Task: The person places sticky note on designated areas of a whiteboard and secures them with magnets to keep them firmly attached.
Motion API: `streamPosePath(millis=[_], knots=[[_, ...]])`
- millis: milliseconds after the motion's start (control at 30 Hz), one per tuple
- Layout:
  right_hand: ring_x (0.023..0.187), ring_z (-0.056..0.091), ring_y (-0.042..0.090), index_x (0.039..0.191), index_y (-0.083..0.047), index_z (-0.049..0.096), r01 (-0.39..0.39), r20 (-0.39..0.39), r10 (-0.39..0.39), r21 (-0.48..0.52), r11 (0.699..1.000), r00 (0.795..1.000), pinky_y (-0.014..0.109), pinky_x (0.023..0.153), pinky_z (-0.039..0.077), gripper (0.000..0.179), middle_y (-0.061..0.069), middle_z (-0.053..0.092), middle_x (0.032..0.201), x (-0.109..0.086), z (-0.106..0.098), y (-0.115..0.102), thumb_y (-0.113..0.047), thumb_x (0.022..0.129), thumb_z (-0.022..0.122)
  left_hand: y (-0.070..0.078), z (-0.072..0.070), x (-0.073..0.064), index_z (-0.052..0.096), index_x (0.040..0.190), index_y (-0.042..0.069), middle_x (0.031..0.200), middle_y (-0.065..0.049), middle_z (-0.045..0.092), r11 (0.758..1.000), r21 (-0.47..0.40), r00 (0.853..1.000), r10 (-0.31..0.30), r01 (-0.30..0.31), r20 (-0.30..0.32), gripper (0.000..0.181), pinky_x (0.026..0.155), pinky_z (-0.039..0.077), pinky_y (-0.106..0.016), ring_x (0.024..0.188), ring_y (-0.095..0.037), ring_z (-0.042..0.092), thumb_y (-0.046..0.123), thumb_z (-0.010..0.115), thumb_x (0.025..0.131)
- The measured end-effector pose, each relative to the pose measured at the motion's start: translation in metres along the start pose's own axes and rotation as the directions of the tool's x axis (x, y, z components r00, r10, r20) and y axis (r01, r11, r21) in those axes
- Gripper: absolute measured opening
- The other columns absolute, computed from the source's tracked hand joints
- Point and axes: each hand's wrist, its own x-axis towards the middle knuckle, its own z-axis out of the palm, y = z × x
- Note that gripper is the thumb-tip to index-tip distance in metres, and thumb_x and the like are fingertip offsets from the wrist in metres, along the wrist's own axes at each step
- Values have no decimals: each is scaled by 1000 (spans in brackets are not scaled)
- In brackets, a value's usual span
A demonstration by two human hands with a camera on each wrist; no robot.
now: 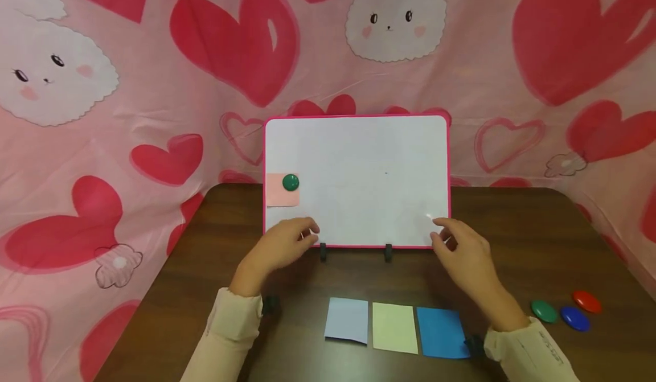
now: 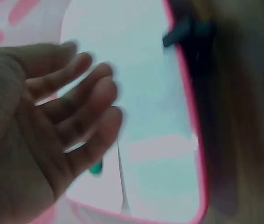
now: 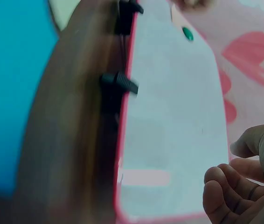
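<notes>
A whiteboard (image 1: 359, 171) with a pink frame stands upright at the back of the table. On its left side a pink paper note (image 1: 275, 197) is held by a green round magnet (image 1: 290, 182). My left hand (image 1: 282, 245), fingers loosely bent, hovers in front of the board's lower left part and holds nothing. Near the lower right corner is my right hand (image 1: 466, 257), also without anything in it, its fingers relaxed. In the left wrist view the left hand's fingers (image 2: 87, 107) are spread apart; the right wrist view has the right hand (image 3: 244, 186) beside the board.
Three notes lie in a row nearer me: pale blue (image 1: 347, 319), yellow (image 1: 394, 328) and bright blue (image 1: 442, 332). At the right are green (image 1: 544, 311), blue (image 1: 575, 318) and red (image 1: 586, 302) magnets. Black stand feet (image 1: 323, 252) support the board's bottom edge.
</notes>
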Motion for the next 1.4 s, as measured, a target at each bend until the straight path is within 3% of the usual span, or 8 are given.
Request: streamPosePath(millis=[167, 333, 567, 833, 967, 1067, 1233, 1400], knots=[[78, 54, 23, 121, -5, 68, -91, 14, 91, -30, 995, 996, 29, 62, 46, 29, 7, 65, 92, -20, -24, 25, -14, 94, 70, 22, 25, -15, 68, 103, 16, 83, 10, 60, 999, 12, 965, 33, -37, 261, 14, 73, 50, -33, 75, -11, 56, 26, 72, 94], [82, 55, 21, 122, -7, 68, -193, 44, 197, -82, 978, 979, 27, 64, 45, 29, 10, 67, 100, -43, -45, 47, -22, 97, 68, 39, 49, -27, 66, 104, 15, 88, 7, 60, 993, 103, 927, 12, -54, 374, 32, 76, 51, -34, 80, -10, 58, 37, 80, 86], [73, 49, -2, 119, -6, 70, -268, 24, 272, -112, 957, 962, 20, 57, 40, 27, 7, 67, 92, -70, -65, 79, -20, 96, 69, 50, 69, -36, 60, 99, 13, 89, 1, 57, 970, 235, 931, -33, -57, 364, 39, 74, 51, -37, 79, -16, 58, 36, 86, 79], [68, 48, 1, 114, -4, 70, -300, -4, 303, -159, 941, 953, 34, 65, 36, 24, 5, 63, 85, -89, -77, 101, -18, 96, 68, 50, 76, -35, 57, 90, 14, 78, 5, 51, 961, 254, 938, 17, -111, 346, 26, 67, 49, -33, 70, -12, 51, 21, 81, 83], [83, 65, 31, 113, 2, 67, -262, 52, 281, -235, 936, 958, 56, 72, 41, 25, 25, 67, 97, -95, -82, 113, -15, 94, 66, 49, 76, -33, 57, 87, 14, 73, 6, 50, 960, 244, 941, 50, -138, 335, 16, 62, 47, -32, 66, -12, 48, 11, 72, 87], [93, 58, 58, 115, 6, 63, -260, 151, 319, -317, 912, 935, 65, 65, 44, 33, 38, 61, 109, -97, -89, 122, -21, 97, 64, 48, 74, -33, 57, 85, 15, 71, 7, 49, 961, 229, 943, 72, -153, 326, 14, 59, 45, -30, 63, -12, 46, 9, 69, 88], [93, 55, 64, 123, 8, 56, -299, 297, 424, -385, 873, 856, 64, 59, 46, 55, 44, 56, 113, -97, -97, 133, -42, 101, 59, 49, 68, -33, 56, 83, 15, 70, 7, 49, 972, 170, 944, 102, -162, 314, 16, 57, 42, -30, 62, -11, 45, 6, 68, 87], [93, 56, 63, 124, 9, 55, -310, 300, 436, -386, 869, 848, 67, 63, 45, 61, 38, 61, 106, -99, -98, 135, -47, 99, 60, 49, 63, -33, 55, 82, 16, 70, 8, 49, 978, 128, 941, 118, -166, 316, 18, 56, 41, -29, 62, -10, 46, 3, 66, 87]])
